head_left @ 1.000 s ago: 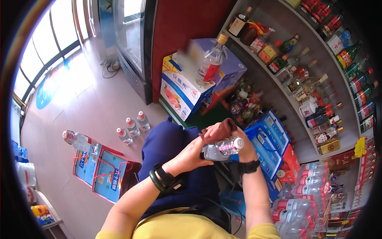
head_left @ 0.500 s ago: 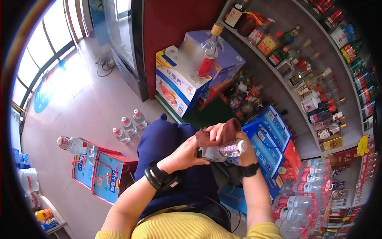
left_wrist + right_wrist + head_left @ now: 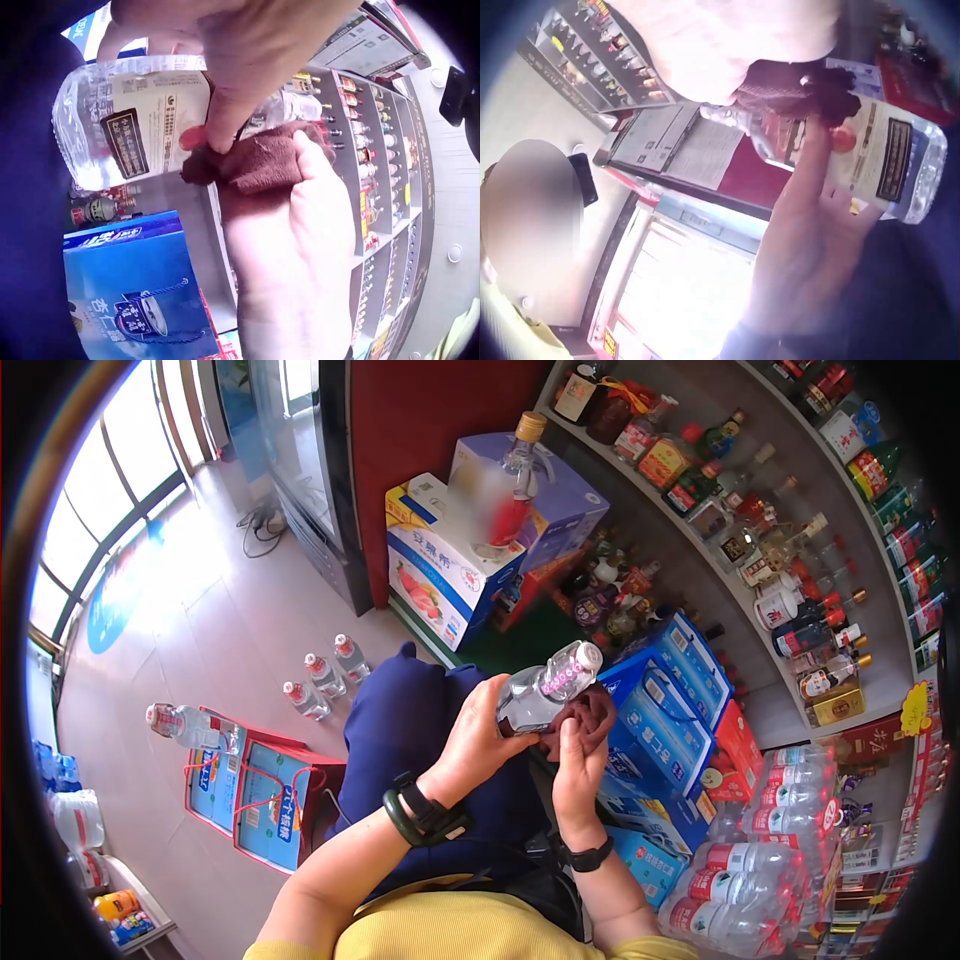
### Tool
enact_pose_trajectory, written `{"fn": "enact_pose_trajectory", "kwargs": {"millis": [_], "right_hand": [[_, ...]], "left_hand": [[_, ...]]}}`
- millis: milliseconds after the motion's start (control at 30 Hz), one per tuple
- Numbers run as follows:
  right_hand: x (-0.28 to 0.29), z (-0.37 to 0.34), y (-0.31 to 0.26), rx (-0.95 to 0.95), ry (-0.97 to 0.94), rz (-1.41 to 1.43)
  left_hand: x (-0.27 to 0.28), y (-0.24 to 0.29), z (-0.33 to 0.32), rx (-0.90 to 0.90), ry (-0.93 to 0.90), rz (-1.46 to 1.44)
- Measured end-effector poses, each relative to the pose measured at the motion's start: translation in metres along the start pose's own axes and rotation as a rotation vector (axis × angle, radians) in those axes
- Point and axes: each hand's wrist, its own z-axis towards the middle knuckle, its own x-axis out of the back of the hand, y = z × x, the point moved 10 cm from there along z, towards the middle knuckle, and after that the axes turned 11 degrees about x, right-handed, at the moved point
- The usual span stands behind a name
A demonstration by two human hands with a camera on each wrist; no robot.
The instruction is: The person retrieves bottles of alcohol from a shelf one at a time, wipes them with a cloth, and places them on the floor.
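Note:
My left hand [image 3: 475, 745] grips a clear glass liquor bottle [image 3: 535, 698] around its body. It lies tilted above my lap, white cap pointing up and right. My right hand [image 3: 577, 785] pinches a bunched brown cloth [image 3: 588, 722] beside the bottle's near side. In the left wrist view the bottle [image 3: 142, 124] shows a cream label with a dark panel, and the cloth [image 3: 266, 161] lies along its shoulder. From the right wrist, the cloth [image 3: 795, 94] overlaps the bottle's label edge, with my left thumb pressed there.
Three small clear bottles [image 3: 325, 675] stand on the floor at left, near red-and-blue gift boxes [image 3: 270, 800] with another bottle [image 3: 185, 725] lying on top. A carton [image 3: 450, 575] bears a tall bottle. Blue boxes [image 3: 660, 710], water packs [image 3: 735, 880] and bottle shelves [image 3: 690, 540] crowd the right.
My right hand has drawn back from over the bottle to its near side, taking the cloth along. The bottle has tipped so its cap points higher. My left hand still grips it.

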Motion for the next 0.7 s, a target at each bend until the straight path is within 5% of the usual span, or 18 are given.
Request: {"fn": "enact_pose_trajectory", "kwargs": {"millis": [200,267,400,533,567,600,700], "right_hand": [[-0.009,-0.002,-0.025,0.190,-0.051,-0.306],[-0.023,-0.007,-0.040,0.400,-0.220,-0.730],[-0.045,-0.015,-0.050,0.580,-0.354,-0.867],[-0.070,0.003,-0.060,0.670,-0.521,-0.994],[-0.077,0.010,-0.064,0.668,-0.556,-1.010],[-0.086,0.016,-0.066,0.667,-0.592,-1.024],[-0.105,0.034,-0.061,0.629,-0.642,-1.123]], "left_hand": [[-0.003,0.013,-0.005,0.013,0.202,0.073],[-0.004,0.007,-0.002,0.060,0.224,0.089],[-0.010,0.019,-0.004,-0.095,0.196,0.188],[-0.014,0.009,0.006,-0.063,0.120,-0.008],[0.010,0.040,0.000,-0.072,0.135,-0.104],[-0.002,0.040,0.000,-0.168,0.140,0.183],[-0.007,0.028,-0.008,-0.164,0.224,0.194]]}}
